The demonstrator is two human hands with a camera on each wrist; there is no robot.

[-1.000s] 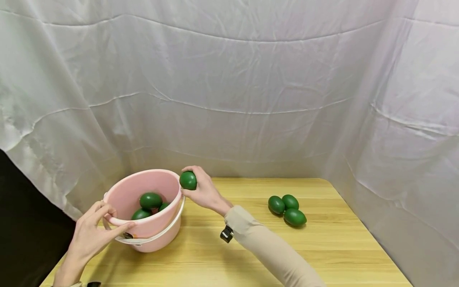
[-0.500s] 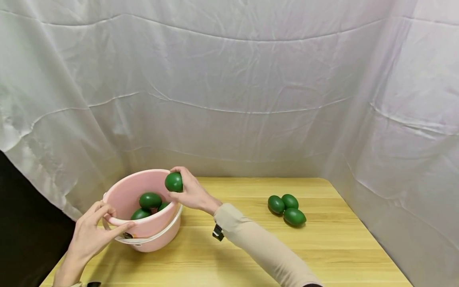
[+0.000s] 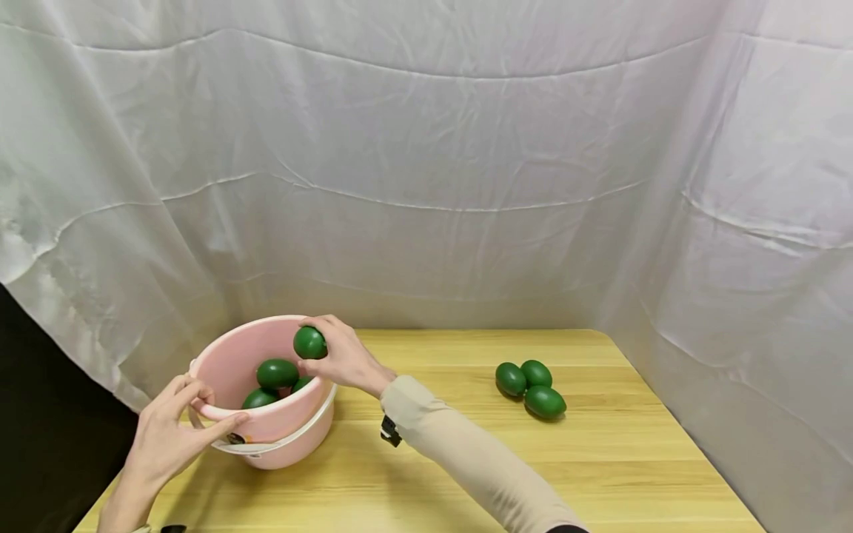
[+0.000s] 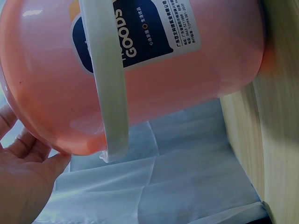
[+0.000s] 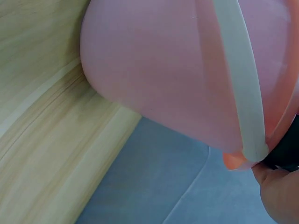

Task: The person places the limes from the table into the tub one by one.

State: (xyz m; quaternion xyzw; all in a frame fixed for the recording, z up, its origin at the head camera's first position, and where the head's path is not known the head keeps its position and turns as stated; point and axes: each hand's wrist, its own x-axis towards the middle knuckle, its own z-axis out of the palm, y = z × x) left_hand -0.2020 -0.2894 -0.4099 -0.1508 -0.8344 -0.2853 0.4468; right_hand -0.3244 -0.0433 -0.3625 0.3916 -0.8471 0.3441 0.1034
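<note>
A pink bucket (image 3: 289, 420) with a white handle stands at the left of the table. My left hand (image 3: 163, 431) grips its near-left rim, thumb outside and fingers over the edge. In my right hand (image 3: 348, 360) is a smooth green lemon-shaped fruit (image 3: 309, 343), held over the bucket's right rim. Inside the bucket lie more such fruits, among them one on top (image 3: 277, 374) and one at the near side (image 3: 260, 398). The left wrist view shows a label (image 4: 145, 32) on the bucket's wall. In the right wrist view, the held fruit (image 5: 286, 148) is mostly cut off.
Three more green fruits (image 3: 545, 402) lie grouped on the right part of the wooden table (image 3: 633, 459). Grey-white cloth (image 3: 453, 244) hangs behind and at the sides. The bucket's white handle (image 5: 245, 93) hangs down its outer wall.
My right hand has moved left with the green fruit, from outside the bucket's right rim to over its opening. The left hand has kept its hold on the rim.
</note>
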